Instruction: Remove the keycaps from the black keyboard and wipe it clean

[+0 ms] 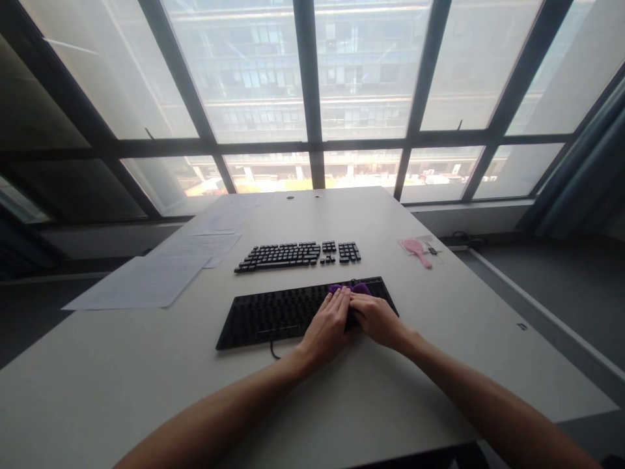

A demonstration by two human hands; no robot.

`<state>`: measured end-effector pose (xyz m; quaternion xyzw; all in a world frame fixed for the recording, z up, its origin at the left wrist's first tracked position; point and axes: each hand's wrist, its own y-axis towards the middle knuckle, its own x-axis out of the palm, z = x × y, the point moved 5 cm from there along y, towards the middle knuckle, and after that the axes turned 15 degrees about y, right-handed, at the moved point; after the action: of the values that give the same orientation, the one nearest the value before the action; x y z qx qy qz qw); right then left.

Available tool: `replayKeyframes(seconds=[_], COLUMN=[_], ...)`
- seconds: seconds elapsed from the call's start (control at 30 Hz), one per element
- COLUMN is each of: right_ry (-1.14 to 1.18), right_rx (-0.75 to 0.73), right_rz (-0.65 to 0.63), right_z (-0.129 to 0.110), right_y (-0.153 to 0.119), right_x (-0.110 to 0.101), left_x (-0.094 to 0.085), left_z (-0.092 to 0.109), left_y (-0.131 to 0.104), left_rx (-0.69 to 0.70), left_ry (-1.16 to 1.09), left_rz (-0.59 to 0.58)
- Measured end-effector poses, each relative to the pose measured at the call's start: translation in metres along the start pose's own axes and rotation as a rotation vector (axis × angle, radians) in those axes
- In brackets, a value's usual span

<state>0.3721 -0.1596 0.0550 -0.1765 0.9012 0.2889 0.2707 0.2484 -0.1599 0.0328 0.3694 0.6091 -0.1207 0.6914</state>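
A black keyboard base (263,311), stripped of its keycaps, lies slightly turned on the white desk in front of me. Toward its right end, a bunched purple cloth (362,288) is pressed against the key switches. My left hand (326,322) comes in from the left, its fingers close together on the cloth's near left part. Beside it, my right hand (379,317) has curled fingers over the same cloth, and the fingertips of both hands meet. Part of the cloth is hidden under the fingers. The removed keycaps (286,254) sit behind the base, arranged in keyboard order.
Printed paper sheets (146,280) overlap on the left side of the desk (146,365). At the right lie a pink brush-like thing (416,249) and a small dark tool (432,249). A cable (273,352) leaves the base's near edge. Large windows stand behind.
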Motion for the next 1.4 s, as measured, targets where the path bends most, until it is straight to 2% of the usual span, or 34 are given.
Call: replayKeyframes(seconds=[0.1,0.27,0.33,0.4,0.5,0.6,0.67,0.73,0.9,1.0,1.1,1.33,1.4], right_ry=[-0.021,-0.054,-0.075,-0.079,-0.091,-0.141,-0.165,-0.163,-0.136,-0.186,-0.211,-0.175,-0.159], right_rx=[0.099,0.157,0.152,0.133,0.103,0.142,0.189,0.224,0.228,0.280,0.348,0.393,0.353], right_rz=[0.133,0.600,0.686,0.619,0.306,0.022,-0.050,-0.065,-0.129,-0.122,-0.042,0.469,0.529], right_z=[0.009,0.026,0.031,0.035,0.041,0.048,0.049,0.044,0.008,-0.005,-0.003,0.023,0.026], right_y=[0.001,-0.007,-0.010,-0.009,-0.003,-0.002,-0.004,-0.005,-0.007,-0.008,-0.009,-0.013,-0.014], right_x=[-0.013,-0.064,-0.077,-0.077,-0.055,-0.032,-0.028,-0.031,-0.038,-0.038,-0.043,-0.092,-0.095], left_x=[-0.003,-0.007,-0.005,-0.004,-0.001,-0.001,-0.003,-0.005,-0.006,-0.008,-0.009,-0.007,-0.006], left_z=[0.000,0.001,0.002,0.003,0.003,0.003,0.003,0.003,0.004,0.004,0.004,0.004,0.004], left_y=[0.001,0.002,0.002,0.003,0.003,0.004,0.003,0.003,0.003,0.004,0.004,0.004,0.004], left_rx=[0.002,0.015,0.034,0.053,0.073,0.081,0.084,0.085,0.065,0.041,0.014,0.053,0.058], left_ry=[-0.005,0.013,0.020,0.023,0.018,0.002,-0.016,-0.029,-0.033,-0.054,-0.075,-0.071,-0.073], left_rz=[0.033,0.055,0.043,0.037,0.032,0.029,0.038,0.050,0.039,0.042,0.053,0.059,0.055])
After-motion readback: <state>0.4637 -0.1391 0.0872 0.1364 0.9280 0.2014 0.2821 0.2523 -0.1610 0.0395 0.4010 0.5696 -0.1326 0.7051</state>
